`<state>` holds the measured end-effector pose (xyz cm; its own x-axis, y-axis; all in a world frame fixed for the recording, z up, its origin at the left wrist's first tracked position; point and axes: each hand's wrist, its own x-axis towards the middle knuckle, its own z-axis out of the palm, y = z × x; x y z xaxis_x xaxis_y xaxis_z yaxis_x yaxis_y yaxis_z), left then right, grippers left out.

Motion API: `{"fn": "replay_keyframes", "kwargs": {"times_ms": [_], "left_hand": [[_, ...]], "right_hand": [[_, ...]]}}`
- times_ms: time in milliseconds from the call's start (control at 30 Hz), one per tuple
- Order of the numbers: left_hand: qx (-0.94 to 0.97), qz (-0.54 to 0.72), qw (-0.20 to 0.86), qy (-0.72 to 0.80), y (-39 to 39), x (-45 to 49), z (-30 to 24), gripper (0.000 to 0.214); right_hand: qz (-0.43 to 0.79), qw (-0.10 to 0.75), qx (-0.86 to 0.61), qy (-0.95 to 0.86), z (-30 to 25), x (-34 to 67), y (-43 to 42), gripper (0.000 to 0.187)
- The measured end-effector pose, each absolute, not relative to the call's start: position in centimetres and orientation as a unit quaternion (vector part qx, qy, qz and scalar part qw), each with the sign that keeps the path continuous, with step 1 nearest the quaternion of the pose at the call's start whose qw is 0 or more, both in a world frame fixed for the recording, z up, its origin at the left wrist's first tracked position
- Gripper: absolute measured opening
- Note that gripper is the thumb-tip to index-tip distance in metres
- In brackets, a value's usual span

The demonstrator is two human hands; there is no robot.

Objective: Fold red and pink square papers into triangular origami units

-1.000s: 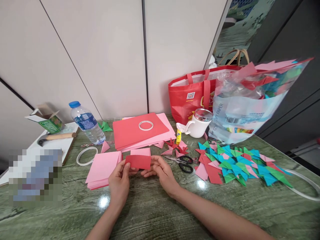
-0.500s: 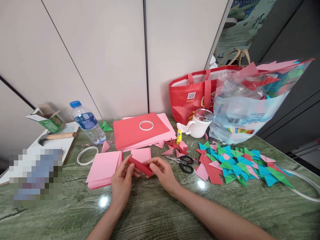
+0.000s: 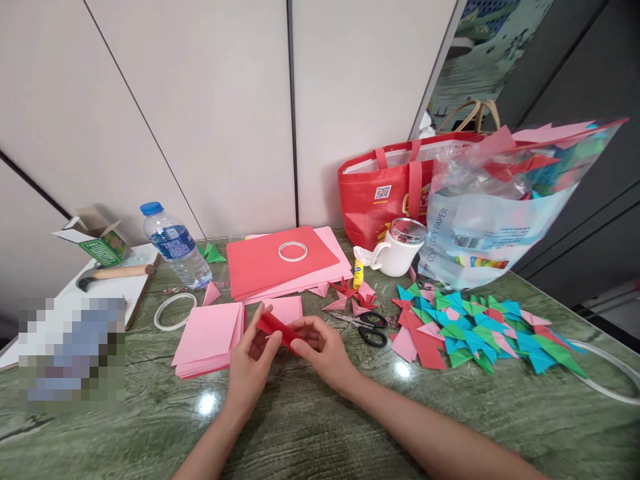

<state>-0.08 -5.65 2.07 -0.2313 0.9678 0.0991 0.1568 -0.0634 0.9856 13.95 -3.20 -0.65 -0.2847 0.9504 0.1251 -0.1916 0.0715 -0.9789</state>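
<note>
A small folded red paper is held just above the green marbled table between both hands. My left hand pinches its left end with the fingers curled round it. My right hand grips the right end, thumb on top. Left of the hands lies a stack of pink squares. A single pink square lies just behind the red paper.
Behind lie a red and pink sheet stack with a tape ring, a water bottle, a white mug and a red bag. Scissors, folded coloured triangles and a plastic paper bag are to the right.
The red paper was a flat rectangle facing me; both hands have tilted and folded it narrower, drawing closer together over it.
</note>
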Motion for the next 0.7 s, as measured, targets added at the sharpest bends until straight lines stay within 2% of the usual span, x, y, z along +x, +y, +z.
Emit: {"fn": "replay_keyframes", "kwargs": {"times_ms": [133, 233, 333, 400, 500, 700], "left_hand": [[0.524, 0.540, 0.366, 0.548, -5.8, -0.3, 1.8, 0.053], [0.503, 0.538, 0.376, 0.562, -5.9, -0.4, 1.4, 0.057], [0.475, 0.530, 0.401, 0.577, -5.8, -0.5, 1.1, 0.060], [0.444, 0.549, 0.430, 0.562, -5.6, -0.6, 1.0, 0.059], [0.368, 0.595, 0.494, 0.517, -5.1, -0.8, 1.0, 0.056], [0.285, 0.646, 0.533, 0.466, -4.4, -1.5, 1.4, 0.047]], "right_hand": [[0.561, 0.522, -0.380, -0.518, -1.1, 13.8, -3.0, 0.020], [0.534, 0.554, -0.389, -0.508, -1.4, 13.8, -2.7, 0.015], [0.512, 0.546, -0.390, -0.536, -1.4, 14.0, -2.5, 0.009], [0.531, 0.529, -0.389, -0.535, -1.3, 14.1, -2.5, 0.016], [0.621, 0.513, -0.353, -0.475, -1.1, 14.1, -2.5, 0.026], [0.656, 0.486, -0.320, -0.480, -1.2, 13.9, -2.7, 0.027]]}}
